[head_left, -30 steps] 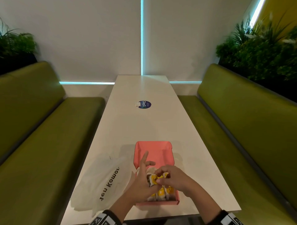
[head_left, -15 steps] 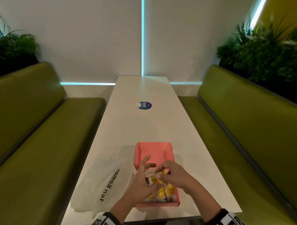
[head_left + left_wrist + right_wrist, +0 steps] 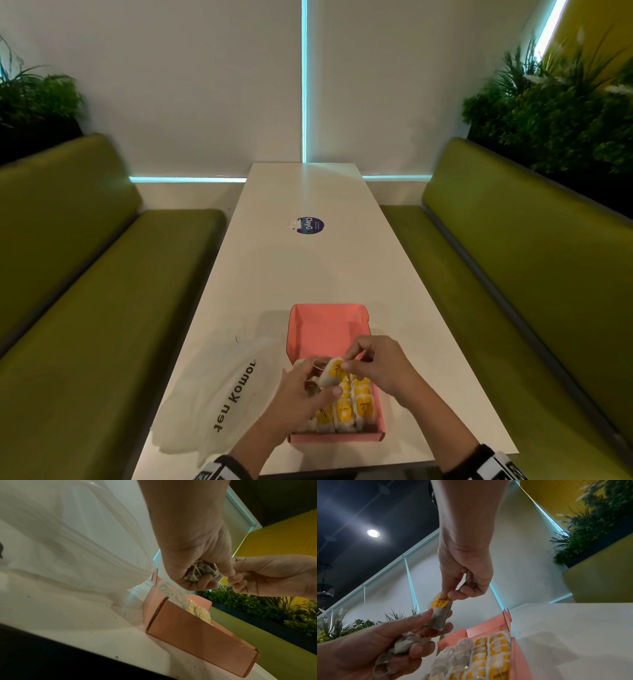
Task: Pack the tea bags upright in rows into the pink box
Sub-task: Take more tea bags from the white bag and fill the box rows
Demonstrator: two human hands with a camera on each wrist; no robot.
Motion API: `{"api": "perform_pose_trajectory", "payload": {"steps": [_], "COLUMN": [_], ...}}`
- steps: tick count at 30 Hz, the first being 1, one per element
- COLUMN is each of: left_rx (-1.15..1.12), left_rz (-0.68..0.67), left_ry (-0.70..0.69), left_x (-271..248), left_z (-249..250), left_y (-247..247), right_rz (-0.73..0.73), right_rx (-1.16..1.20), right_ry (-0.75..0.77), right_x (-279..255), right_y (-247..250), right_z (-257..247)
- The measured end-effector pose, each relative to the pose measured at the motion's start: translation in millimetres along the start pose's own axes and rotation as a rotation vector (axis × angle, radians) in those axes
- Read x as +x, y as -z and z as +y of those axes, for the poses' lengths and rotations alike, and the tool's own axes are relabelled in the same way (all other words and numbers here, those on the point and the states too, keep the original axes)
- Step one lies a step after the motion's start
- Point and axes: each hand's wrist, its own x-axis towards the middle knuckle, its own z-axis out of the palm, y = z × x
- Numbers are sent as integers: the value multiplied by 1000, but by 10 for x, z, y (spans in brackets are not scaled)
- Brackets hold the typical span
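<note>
The pink box (image 3: pixel 327 329) lies open near the table's front edge, its near half filled with rows of upright tea bags (image 3: pixel 344 409) with yellow tags. My left hand (image 3: pixel 303 390) hovers over the box's left side and grips a small bunch of tea bags (image 3: pixel 200 570), one of them between thumb and fingers. My right hand (image 3: pixel 375 368) pinches the yellow tag (image 3: pixel 440 601) of that tea bag (image 3: pixel 439 619) from above. In the right wrist view the box (image 3: pixel 519 654) and its packed tea bags (image 3: pixel 481 655) sit just below both hands.
A crumpled white plastic bag (image 3: pixel 219 394) with black lettering lies left of the box, touching it. A round blue sticker (image 3: pixel 310 225) sits mid-table. Green benches (image 3: pixel 513 274) flank the white table (image 3: pixel 308 267); planters stand behind them.
My left fingers, spread a second ago, have curled round the tea bags. Both hands have lifted slightly, and my right hand now pinches one bag's tag.
</note>
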Motion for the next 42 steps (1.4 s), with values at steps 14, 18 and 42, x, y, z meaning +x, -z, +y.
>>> {"api": "perform_pose_trajectory", "payload": {"steps": [14,18,42], "left_rx": [-95,-134,52], "left_rz": [192,290,129], "left_ry": [-40,-80,-317], "left_x": [-49,-9,32], "left_z": [180,180,246], "left_y": [31,54,-2], "right_rz": [539,-180,-119], "right_rx": [-324,-489,-561], "right_ry": [145,91,131], "right_x": [108,18,15], "right_y": [292,256,137], "right_z": [-182,-290,-281]}}
